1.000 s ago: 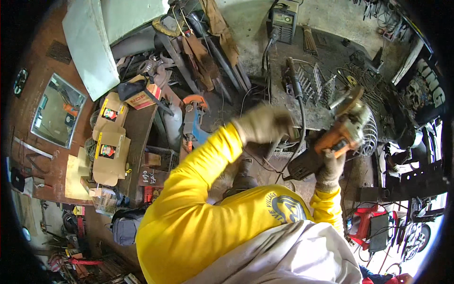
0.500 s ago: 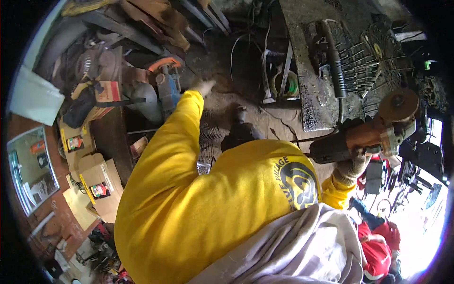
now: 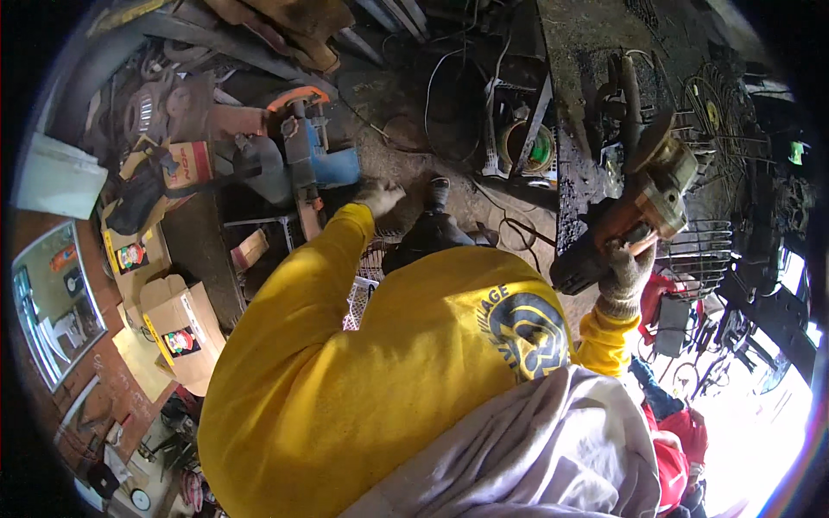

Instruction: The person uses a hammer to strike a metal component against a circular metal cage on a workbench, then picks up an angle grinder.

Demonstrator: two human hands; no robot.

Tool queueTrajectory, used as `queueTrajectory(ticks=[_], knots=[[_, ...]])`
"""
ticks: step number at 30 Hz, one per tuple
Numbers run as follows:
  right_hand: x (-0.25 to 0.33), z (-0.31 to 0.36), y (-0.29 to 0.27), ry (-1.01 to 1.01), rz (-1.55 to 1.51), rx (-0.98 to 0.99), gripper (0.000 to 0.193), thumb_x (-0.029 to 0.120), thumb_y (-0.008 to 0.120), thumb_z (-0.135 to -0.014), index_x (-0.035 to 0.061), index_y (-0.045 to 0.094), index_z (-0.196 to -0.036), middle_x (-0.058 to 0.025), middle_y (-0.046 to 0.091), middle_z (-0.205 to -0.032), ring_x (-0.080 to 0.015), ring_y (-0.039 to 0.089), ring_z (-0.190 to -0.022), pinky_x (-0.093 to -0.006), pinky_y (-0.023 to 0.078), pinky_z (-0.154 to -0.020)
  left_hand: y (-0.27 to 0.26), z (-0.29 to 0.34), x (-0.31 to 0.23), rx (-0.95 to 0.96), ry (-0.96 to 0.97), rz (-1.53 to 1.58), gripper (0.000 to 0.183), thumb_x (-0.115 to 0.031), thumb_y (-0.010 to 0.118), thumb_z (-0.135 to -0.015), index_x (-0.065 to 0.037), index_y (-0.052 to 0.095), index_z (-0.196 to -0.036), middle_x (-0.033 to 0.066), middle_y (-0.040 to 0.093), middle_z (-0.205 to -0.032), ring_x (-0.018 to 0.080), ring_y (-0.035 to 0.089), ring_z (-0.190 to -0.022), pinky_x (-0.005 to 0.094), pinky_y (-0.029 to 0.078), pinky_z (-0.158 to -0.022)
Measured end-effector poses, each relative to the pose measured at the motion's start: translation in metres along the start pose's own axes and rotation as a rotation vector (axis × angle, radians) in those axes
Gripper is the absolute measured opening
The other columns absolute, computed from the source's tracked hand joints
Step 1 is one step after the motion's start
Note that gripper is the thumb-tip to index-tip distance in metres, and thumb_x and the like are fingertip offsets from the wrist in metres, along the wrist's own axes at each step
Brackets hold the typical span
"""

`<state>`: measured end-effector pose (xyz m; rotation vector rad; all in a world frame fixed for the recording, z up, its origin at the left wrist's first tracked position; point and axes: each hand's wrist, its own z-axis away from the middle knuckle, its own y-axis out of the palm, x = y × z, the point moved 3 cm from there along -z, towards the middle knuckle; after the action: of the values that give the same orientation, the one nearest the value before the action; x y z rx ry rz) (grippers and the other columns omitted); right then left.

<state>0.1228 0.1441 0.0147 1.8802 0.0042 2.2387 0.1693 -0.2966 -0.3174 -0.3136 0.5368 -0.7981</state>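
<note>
My right hand [image 3: 623, 274], in a knitted work glove, is closed round the body of an angle grinder [image 3: 646, 207]. The grinder has a worn orange and dark housing. Its disc [image 3: 654, 141] now shows nearly edge-on, tilted up over the dark workbench [image 3: 577, 129]. My left hand [image 3: 378, 198] hangs low in front of me with its fingers loosely apart and nothing visible in them. Just left of it stands a blue machine [image 3: 332, 168] with an orange curved top, apart from the fingers.
Metal rods and a rack [image 3: 699, 255] are by the bench's right side. A cable [image 3: 518, 229] runs across the floor near my shoe [image 3: 438, 192]. Cardboard boxes [image 3: 186, 319] and a framed mirror [image 3: 59, 302] lie at left. A person in red [image 3: 678, 445] is at lower right.
The grinder has swung left and turned more upright, its disc going from face-on to edge-on. My left hand has dropped slightly nearer to me, and my view has shifted a little.
</note>
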Motion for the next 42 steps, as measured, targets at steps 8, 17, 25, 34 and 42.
queueTrajectory(ticks=[8, 17, 25, 34, 42], knots=[[0.01, -0.038, 0.034, 0.144, 0.013, 0.202, 0.066, 0.02, 0.076, -0.078, 0.0025, 0.05, -0.136, -0.0078, 0.064, -0.11, -0.0201, 0.065, -0.094, -0.0335, 0.055, -0.083, -0.014, 0.023, 0.037, -0.014, -0.164, 0.103, 0.074, -0.061, 0.06, -0.088, -0.011, 0.056, -0.142, 0.0182, 0.048, -0.153, 0.0377, 0.046, -0.14, 0.0432, 0.037, -0.116], [-0.04, -0.049, 0.008, 0.091, -0.246, -0.009, 0.073, 0.008, 0.067, -0.079, 0.0011, 0.04, -0.146, -0.0217, 0.056, -0.136, -0.0324, 0.062, -0.121, -0.048, 0.054, -0.1, -0.043, -0.134, 0.058, 0.201, -0.074, 0.071, 0.072, -0.062, 0.055, -0.091, -0.019, 0.051, -0.148, 0.0208, 0.041, -0.157, 0.0382, 0.038, -0.146, 0.0447, 0.032, -0.119], [-0.037, -0.057, -0.013, 0.098, -0.116, -0.395, 0.072, 0.01, 0.068, -0.079, 0.0013, 0.041, -0.146, -0.02, 0.057, -0.134, -0.0313, 0.062, -0.12, -0.0471, 0.054, -0.099, -0.134, -0.297, 0.03, 0.198, -0.005, 0.31, 0.057, -0.045, 0.068, -0.089, -0.009, 0.062, -0.133, 0.0219, 0.069, -0.123, 0.0297, 0.066, -0.116, 0.0412, 0.05, -0.101], [-0.031, -0.054, -0.018, 0.11, 0.025, -0.628, 0.072, 0.011, 0.069, -0.079, 0.0016, 0.042, -0.145, -0.0182, 0.057, -0.132, -0.0301, 0.062, -0.117, -0.0462, 0.054, -0.098, -0.165, -0.475, 0.001, 0.034, 0.146, -0.086, 0.054, -0.045, 0.067, -0.088, -0.002, 0.064, -0.12, 0.0221, 0.067, -0.121, 0.0399, 0.061, -0.118, 0.045, 0.047, -0.102], [-0.028, -0.06, -0.009, 0.145, 0.17, -0.793, 0.071, 0.013, 0.07, -0.079, 0.0018, 0.043, -0.144, -0.0166, 0.058, -0.13, -0.029, 0.062, -0.116, -0.0453, 0.054, -0.097, -0.196, -0.664, -0.027, -0.316, 0.121, -0.787, 0.034, -0.025, 0.057, -0.094, -0.006, 0.068, -0.119, 0.0225, 0.064, -0.131, 0.0403, 0.061, -0.124, 0.0514, 0.049, -0.104]])
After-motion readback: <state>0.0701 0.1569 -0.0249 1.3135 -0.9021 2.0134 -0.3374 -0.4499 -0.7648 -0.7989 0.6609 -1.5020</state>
